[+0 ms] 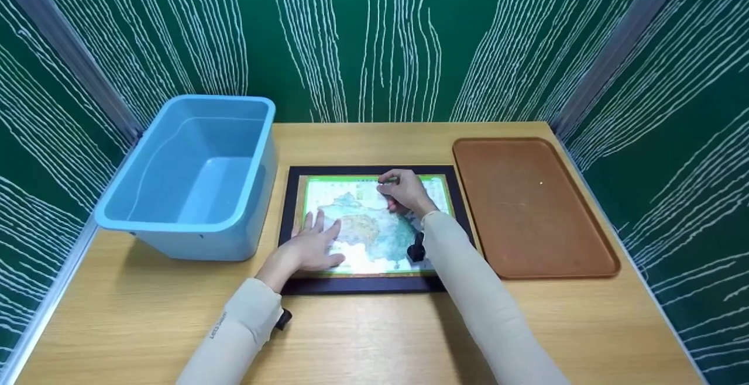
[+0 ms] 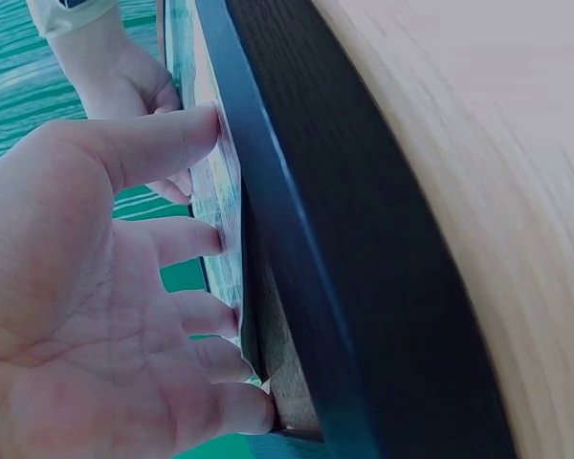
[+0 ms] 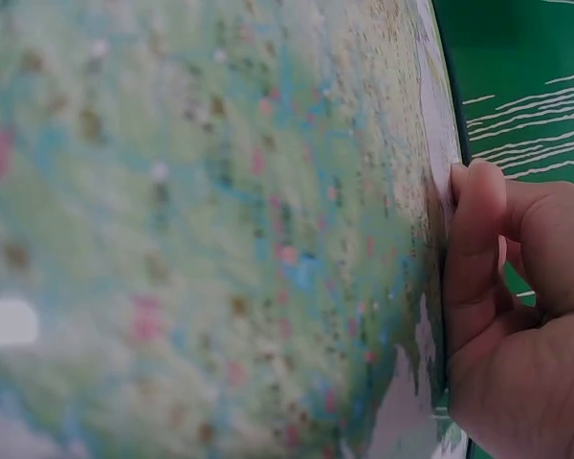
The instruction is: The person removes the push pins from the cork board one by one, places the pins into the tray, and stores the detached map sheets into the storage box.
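Note:
A map sheet with a green border lies inside a dark picture frame on the table. My left hand rests on the map's lower left part, fingers spread. In the left wrist view its fingertips meet the sheet's edge beside the dark frame, where brown backing shows. Over the top part of the map, my right hand has curled fingers, with thumb and forefinger pinched at a small dark thing whose kind I cannot tell. In the right wrist view that hand is right at the map surface.
A deep blue tub stands left of the frame. To the right lies a flat brown tray, close along the frame's side. Green walls with white lines enclose the wooden table.

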The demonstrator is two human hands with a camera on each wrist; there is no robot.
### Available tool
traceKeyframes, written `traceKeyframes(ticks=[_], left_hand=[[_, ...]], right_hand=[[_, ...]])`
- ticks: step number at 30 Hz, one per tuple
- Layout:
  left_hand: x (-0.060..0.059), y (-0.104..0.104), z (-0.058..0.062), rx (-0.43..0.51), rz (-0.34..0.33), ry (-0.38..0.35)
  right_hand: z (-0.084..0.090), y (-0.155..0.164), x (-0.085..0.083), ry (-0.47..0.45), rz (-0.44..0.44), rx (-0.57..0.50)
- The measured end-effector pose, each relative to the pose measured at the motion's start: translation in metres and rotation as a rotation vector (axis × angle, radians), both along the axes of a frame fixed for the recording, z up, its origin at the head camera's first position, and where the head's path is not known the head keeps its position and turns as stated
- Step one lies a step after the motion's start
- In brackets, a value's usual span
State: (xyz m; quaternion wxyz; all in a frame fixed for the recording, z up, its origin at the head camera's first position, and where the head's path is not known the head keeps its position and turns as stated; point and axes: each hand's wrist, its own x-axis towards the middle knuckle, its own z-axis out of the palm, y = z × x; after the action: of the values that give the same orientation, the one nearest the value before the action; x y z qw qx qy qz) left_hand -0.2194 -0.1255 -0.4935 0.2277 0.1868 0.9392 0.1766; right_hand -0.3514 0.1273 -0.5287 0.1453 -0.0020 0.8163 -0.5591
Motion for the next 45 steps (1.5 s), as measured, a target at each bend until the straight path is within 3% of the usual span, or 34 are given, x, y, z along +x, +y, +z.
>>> traceKeyframes(ticks=[8, 16, 33, 45], left_hand=[[0.0011, 0.0003, 0.0009, 0.003, -0.001, -0.005], [0.0005, 0.0004, 0.0023, -0.009, 0.000, -0.002], [0.0012, 0.0006, -0.0007, 0.017, 0.000, 0.017], [0.0003, -0.0001, -0.0016, 0.008, -0.007, 0.023]], right_hand=[[0.0003, 0.0035, 0.0024, -0.027, -0.021, -0.083], [0.0001, 0.0035, 0.0011, -0.019, -0.001, -0.044], [0.0012, 0.0028, 0.0005, -0.049, -0.001, -0.078], [0.0066, -0.0013, -0.0004, -0.163, -0.046, -0.137]])
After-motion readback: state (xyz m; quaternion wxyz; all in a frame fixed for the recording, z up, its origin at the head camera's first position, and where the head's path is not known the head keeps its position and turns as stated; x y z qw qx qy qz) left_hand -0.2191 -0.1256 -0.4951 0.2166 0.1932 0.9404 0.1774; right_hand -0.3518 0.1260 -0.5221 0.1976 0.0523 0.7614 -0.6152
